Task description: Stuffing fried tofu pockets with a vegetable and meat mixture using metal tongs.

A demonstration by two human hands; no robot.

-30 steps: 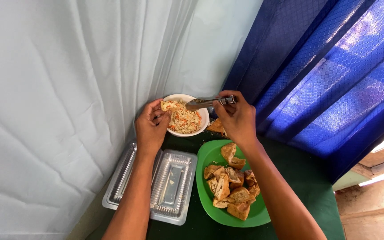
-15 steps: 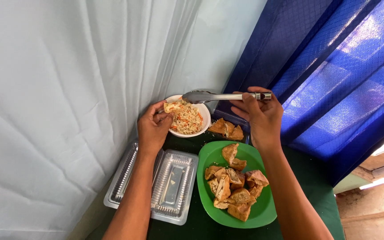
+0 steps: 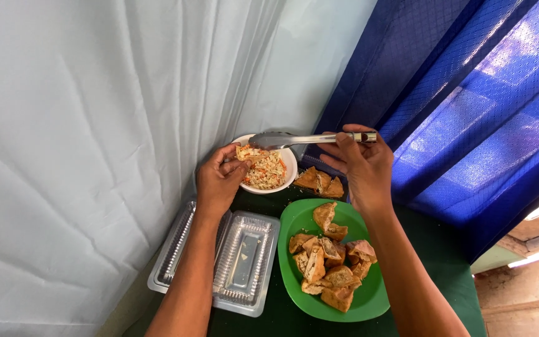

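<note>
Stainless tongs (image 3: pixel 307 138) pinched at the handle end by the right hand (image 3: pixel 360 167), fingers clenched round both arms, blades shut together and hanging level over the far rim of the white bowl (image 3: pixel 289 168) of shredded vegetable filling (image 3: pixel 266 171). Left hand (image 3: pixel 218 182) at the bowl's near-left rim, fingertips closed on a small piece of fried tofu (image 3: pixel 244 157) with filling on it, held just above the filling. Bowl at the far edge of the dark green tabletop (image 3: pixel 432 274), hard against the white cloth backdrop (image 3: pixel 95 125). Best done by keeping that piece low over the bowl so loose shreds drop back in, and by lowering the blades straight down into the heap for a modest pinch rather than a full load, judging from how small the piece is. Just right of the bowl, a few more tofu pieces (image 3: pixel 320 182) in a dark dish; nearer, a green plate (image 3: pixel 291 218) piled with fried tofu (image 3: pixel 329 265); at the near-left edge, an open clear plastic clamshell box (image 3: pixel 244 262), partly under the left forearm. Blue curtain (image 3: pixel 456 112) behind the right hand.
</note>
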